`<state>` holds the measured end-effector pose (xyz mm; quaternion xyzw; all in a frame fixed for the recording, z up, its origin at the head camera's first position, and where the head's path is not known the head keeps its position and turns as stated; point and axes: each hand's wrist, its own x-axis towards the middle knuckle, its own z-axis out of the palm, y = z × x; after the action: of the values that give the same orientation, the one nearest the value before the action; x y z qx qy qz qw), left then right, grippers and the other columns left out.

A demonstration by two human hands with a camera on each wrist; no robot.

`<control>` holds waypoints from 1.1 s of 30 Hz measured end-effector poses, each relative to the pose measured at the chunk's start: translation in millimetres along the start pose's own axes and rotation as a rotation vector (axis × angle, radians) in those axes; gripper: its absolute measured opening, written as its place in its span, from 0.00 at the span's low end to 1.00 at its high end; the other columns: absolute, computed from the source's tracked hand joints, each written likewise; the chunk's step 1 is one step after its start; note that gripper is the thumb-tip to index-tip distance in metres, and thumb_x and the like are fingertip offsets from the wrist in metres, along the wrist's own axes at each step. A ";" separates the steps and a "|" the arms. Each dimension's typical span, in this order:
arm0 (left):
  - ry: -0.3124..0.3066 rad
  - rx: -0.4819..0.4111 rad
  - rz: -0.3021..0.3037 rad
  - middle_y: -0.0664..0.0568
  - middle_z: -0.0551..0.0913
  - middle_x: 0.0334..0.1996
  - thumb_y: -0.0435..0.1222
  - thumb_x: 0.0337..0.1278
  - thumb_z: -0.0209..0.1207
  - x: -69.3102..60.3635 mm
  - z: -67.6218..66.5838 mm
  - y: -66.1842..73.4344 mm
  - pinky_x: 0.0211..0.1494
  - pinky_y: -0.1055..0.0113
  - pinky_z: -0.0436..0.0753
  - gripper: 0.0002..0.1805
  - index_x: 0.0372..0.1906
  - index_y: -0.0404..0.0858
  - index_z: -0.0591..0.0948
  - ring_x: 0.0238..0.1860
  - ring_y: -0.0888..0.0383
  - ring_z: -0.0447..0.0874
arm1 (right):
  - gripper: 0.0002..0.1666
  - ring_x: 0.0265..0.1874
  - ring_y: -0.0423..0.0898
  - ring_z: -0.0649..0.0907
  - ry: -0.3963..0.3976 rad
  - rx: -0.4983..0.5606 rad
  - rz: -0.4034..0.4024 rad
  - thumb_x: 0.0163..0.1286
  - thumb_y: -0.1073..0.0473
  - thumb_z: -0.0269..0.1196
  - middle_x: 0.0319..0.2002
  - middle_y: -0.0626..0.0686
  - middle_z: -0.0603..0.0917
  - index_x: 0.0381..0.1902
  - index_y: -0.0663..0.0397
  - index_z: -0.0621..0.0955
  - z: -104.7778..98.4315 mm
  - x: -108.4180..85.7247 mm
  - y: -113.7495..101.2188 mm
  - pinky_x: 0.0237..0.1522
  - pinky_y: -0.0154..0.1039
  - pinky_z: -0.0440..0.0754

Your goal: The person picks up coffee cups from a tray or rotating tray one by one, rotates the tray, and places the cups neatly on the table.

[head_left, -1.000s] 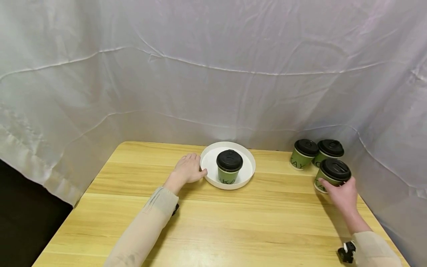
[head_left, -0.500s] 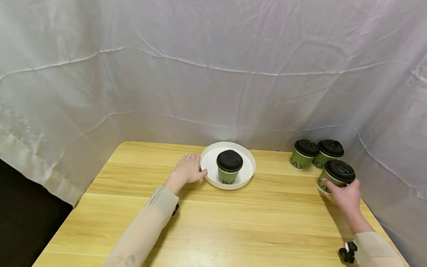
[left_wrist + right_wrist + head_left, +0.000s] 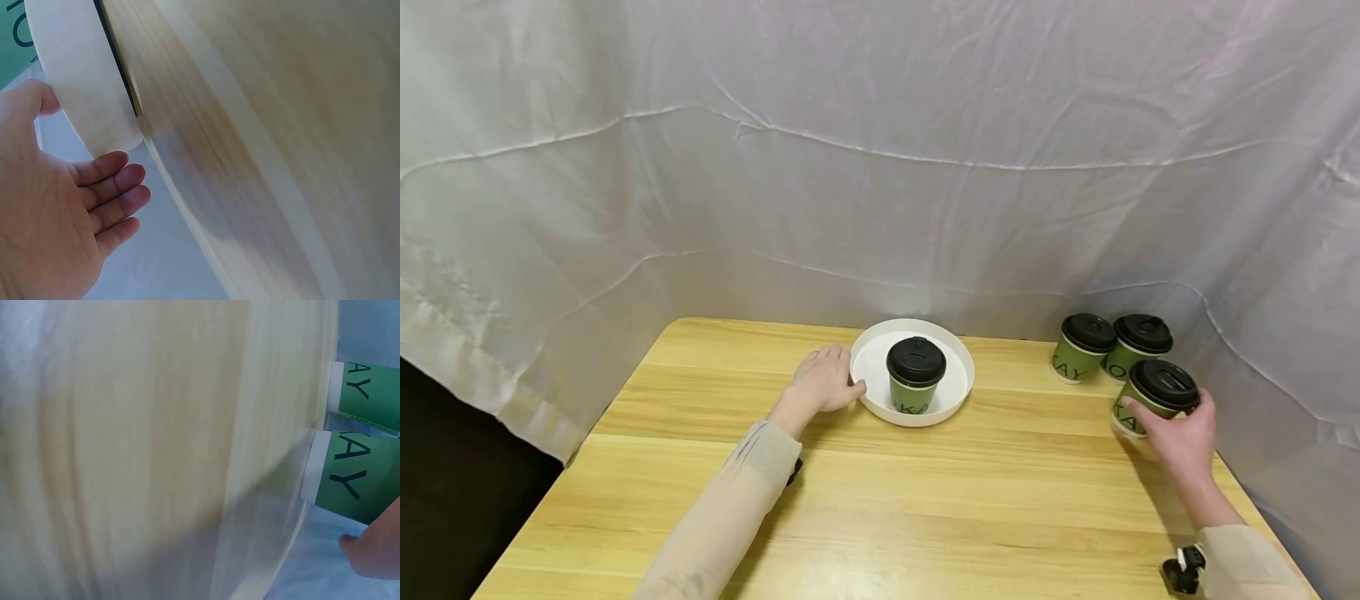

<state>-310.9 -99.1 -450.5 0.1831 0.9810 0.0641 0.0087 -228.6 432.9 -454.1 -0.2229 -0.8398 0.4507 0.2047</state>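
Note:
A round white tray (image 3: pixel 955 398) lies on the table with one lidded paper coffee cup (image 3: pixel 916 375) standing in it. My left hand (image 3: pixel 823 379) is at the tray's left side, its thumb over the rim; the left wrist view shows the tray's wall between the thumb (image 3: pixel 47 100) and forefinger. At the right, my right hand (image 3: pixel 1183 437) grips another green paper coffee cup (image 3: pixel 1161 387) with a black lid, thumb on its near side. This cup is upright; whether its base touches the table I cannot tell. Most of the right hand's fingers are hidden behind it.
Two more lidded paper cups, a left one (image 3: pixel 1078 354) and a right one (image 3: pixel 1142 337), stand close behind the gripped cup. The wooden table (image 3: pixel 940 508) reaches towards me. A grey cloth curtain (image 3: pixel 880 208) encloses its back and sides.
My right hand and its cup have shifted slightly right and towards me, away from the two cups behind. Over the last half second they barely move. The left hand and tray stay put.

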 end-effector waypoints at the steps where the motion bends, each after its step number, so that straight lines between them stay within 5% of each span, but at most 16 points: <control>1: 0.000 -0.001 -0.001 0.37 0.75 0.64 0.58 0.69 0.53 0.0 0.1 0.0 0.72 0.50 0.71 0.40 0.68 0.27 0.71 0.66 0.42 0.72 | 0.68 0.79 0.62 0.57 0.003 -0.002 0.001 0.61 0.46 0.75 0.80 0.65 0.54 0.83 0.59 0.45 -0.5 -0.4 -1.0 0.80 0.53 0.51; 11: 0.003 -0.015 -0.006 0.36 0.74 0.66 0.57 0.69 0.54 -0.5 0.4 0.2 0.73 0.49 0.69 0.41 0.68 0.26 0.70 0.68 0.41 0.71 | 0.71 0.82 0.51 0.49 0.080 0.004 -0.083 0.59 0.45 0.77 0.84 0.53 0.45 0.85 0.45 0.43 -1.7 -5.8 -17.5 0.81 0.46 0.46; 22: 0.005 -0.010 -0.003 0.36 0.75 0.64 0.57 0.68 0.54 -0.2 1.1 0.0 0.71 0.49 0.71 0.40 0.67 0.26 0.71 0.66 0.42 0.72 | 0.67 0.82 0.50 0.50 0.062 0.022 -0.202 0.61 0.47 0.77 0.84 0.49 0.46 0.85 0.38 0.46 6.0 -24.0 -53.7 0.81 0.50 0.47; 33: 0.003 -0.017 -0.002 0.36 0.75 0.65 0.57 0.68 0.54 0.4 1.4 -0.4 0.72 0.49 0.71 0.40 0.68 0.26 0.71 0.67 0.41 0.72 | 0.52 0.80 0.50 0.56 -0.021 0.098 -0.384 0.70 0.53 0.69 0.81 0.54 0.57 0.84 0.45 0.55 34.1 -43.9 -73.4 0.81 0.48 0.50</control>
<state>-311.3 -99.2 -452.0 0.1822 0.9805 0.0726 0.0089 -225.2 349.3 -415.5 -0.0439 -0.8461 0.4459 0.2887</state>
